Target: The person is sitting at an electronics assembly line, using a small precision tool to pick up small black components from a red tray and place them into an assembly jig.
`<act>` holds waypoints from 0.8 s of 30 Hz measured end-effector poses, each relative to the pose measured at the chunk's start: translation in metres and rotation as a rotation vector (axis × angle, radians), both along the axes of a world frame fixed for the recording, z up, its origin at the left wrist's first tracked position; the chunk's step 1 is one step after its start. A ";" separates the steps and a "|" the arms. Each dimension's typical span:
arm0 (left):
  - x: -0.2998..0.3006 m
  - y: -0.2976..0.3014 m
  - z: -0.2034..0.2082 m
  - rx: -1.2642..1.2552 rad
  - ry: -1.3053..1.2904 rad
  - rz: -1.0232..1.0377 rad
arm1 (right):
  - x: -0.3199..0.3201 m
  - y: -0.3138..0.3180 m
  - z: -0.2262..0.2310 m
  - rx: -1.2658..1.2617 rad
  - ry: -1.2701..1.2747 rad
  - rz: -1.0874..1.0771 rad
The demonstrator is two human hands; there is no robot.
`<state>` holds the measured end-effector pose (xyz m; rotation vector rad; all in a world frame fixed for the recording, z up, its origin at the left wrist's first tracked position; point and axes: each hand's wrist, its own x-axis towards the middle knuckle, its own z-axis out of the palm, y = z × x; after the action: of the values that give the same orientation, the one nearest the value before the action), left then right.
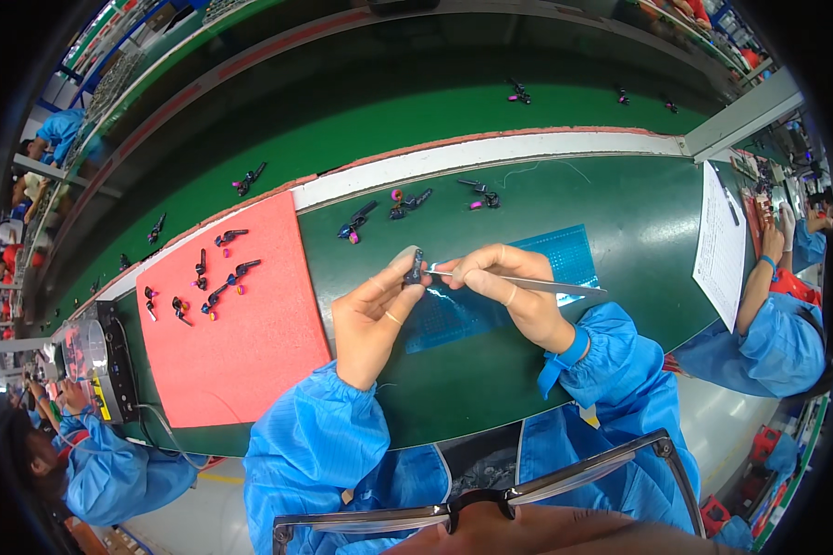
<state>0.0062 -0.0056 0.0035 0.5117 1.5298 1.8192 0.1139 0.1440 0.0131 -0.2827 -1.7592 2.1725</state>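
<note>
- A small dark component (415,266) is pinched between thumb and fingers of the left hand (372,319), raised above the tabletop (652,236).
- Metal tweezers (565,285) are gripped in the right hand (518,294), their tips pointed at the component; whether contact is made cannot be told.
- Beneath the hands, a translucent blue gridded sheet (576,252) is spread on the green tabletop.
- Just beyond it, three dark, magenta-tipped assemblies (410,204) are set near the white edge strip (491,148).
- To the left, more such assemblies (241,271) are scattered over a pink foam mat (250,370).
- Past the strip, others are carried on a green conveyor belt (379,125).
- At the right, a pen (731,206) is laid on a white paper form (715,250), near a co-worker's blue sleeve (759,338).
</note>
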 end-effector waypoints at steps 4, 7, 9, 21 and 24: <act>0.001 0.000 -0.002 0.014 0.032 -0.017 | 0.000 -0.003 0.003 -0.048 0.009 0.060; 0.000 0.000 -0.003 0.026 0.024 -0.022 | 0.000 -0.003 0.002 -0.028 0.007 0.073; 0.001 0.000 -0.003 0.031 0.022 -0.024 | 0.000 -0.003 0.002 -0.017 0.019 0.072; 0.002 0.000 -0.004 0.003 0.025 -0.016 | 0.000 -0.003 0.003 0.003 -0.028 0.071; 0.002 0.000 -0.003 0.000 0.018 -0.016 | 0.000 -0.004 0.001 -0.035 0.002 0.056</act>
<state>0.0078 -0.0055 0.0007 0.5403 1.5330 1.8068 0.1138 0.1403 0.0145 -0.2427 -1.7500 2.2431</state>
